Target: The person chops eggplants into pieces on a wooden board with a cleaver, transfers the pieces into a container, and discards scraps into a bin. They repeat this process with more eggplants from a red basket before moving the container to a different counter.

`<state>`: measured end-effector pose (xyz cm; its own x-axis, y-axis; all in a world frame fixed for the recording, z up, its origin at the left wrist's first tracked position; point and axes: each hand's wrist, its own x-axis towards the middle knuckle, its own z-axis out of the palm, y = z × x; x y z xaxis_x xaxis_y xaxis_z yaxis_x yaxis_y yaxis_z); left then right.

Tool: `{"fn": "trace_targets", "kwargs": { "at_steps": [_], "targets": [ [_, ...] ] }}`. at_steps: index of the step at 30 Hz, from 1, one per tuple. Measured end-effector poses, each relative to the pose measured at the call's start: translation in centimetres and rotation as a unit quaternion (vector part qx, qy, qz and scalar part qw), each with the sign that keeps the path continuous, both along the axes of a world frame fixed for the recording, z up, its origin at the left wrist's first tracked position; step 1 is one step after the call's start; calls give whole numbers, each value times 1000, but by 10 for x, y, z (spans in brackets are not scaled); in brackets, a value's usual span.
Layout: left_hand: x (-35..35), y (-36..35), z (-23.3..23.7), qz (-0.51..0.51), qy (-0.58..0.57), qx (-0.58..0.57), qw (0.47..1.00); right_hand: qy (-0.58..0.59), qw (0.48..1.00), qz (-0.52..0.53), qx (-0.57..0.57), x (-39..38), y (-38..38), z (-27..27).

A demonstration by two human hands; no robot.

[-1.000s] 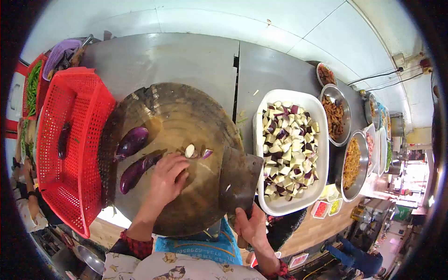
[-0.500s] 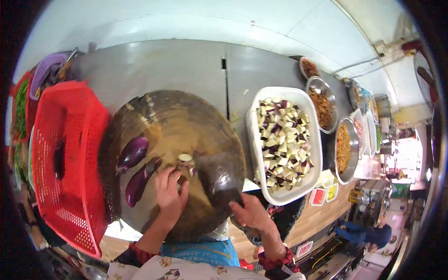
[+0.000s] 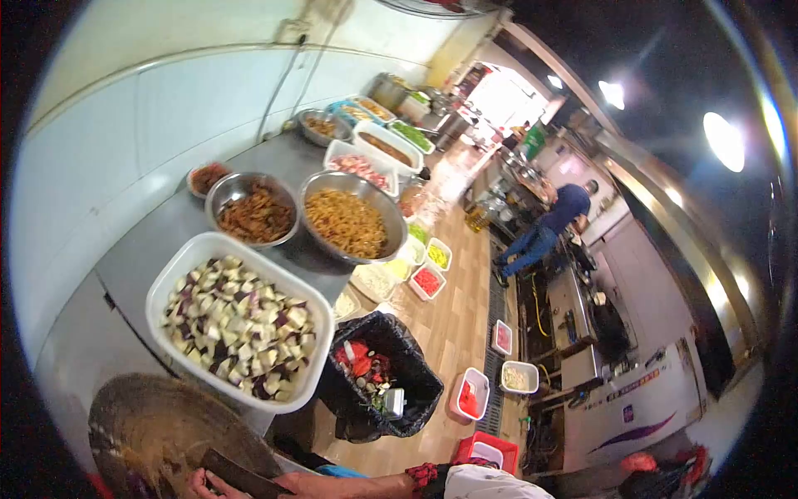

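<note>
keeping a firm wrap on the cleaver [image 3: 243, 476], the right hand [image 3: 301, 486] has its fingers closed narrow at the handle end, though the frame's edge cuts off part of that grip. the cleaver lies aslant, seen nearly edge-on, over the near side of the block [image 3: 137, 416]. the left hand [image 3: 218, 487] is close by the blade; only some bent fingers show, so whether they pinch anything cannot be told. good handling here would mean a steady wrist, the blade low to the wood, and the left fingertips tucked back from the edge. eyes belong on the blade too, as the view takes in mostly the tub [image 3: 195, 384] of cut eggplant [image 3: 237, 328] beside the block, the bin [image 3: 422, 397] and a co-worker [image 3: 569, 208] well apart.
</note>
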<state>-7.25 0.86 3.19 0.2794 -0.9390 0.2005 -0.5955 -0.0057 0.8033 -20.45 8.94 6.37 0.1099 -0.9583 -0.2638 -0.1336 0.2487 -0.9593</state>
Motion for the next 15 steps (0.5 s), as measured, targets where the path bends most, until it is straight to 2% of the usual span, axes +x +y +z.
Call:
{"fn": "trace_targets", "kwargs": {
  "at_steps": [1,3,5,7,9,11,13,14,15],
  "targets": [
    [-10,-9,6,-22,22,-16,999,4,1000,-11,-8,-11,-5,10],
    [-28,-30,-2,-49,47,-38,997,10,990,8,143,-34,-13,29],
    [-54,-64,-32,-139,28,-139,980,37,990,24,133,-61,-27,50],
    [-102,-90,0,-181,60,-240,952,69,986,-97,-113,-82,-34,51],
    [-143,-109,20,-237,115,-238,935,134,983,-112,-54,-116,-41,58],
    [-179,-121,37,-291,161,-188,924,191,969,-155,-29,-140,-45,87],
    [-194,-124,39,-320,101,-120,934,334,917,-213,-43,-155,-43,68],
    [-188,-123,39,-310,92,-133,937,390,879,-246,-124,-163,-39,55],
    [-174,-123,39,-296,76,-146,941,381,874,-289,-87,-169,-36,57]
  ]
}}
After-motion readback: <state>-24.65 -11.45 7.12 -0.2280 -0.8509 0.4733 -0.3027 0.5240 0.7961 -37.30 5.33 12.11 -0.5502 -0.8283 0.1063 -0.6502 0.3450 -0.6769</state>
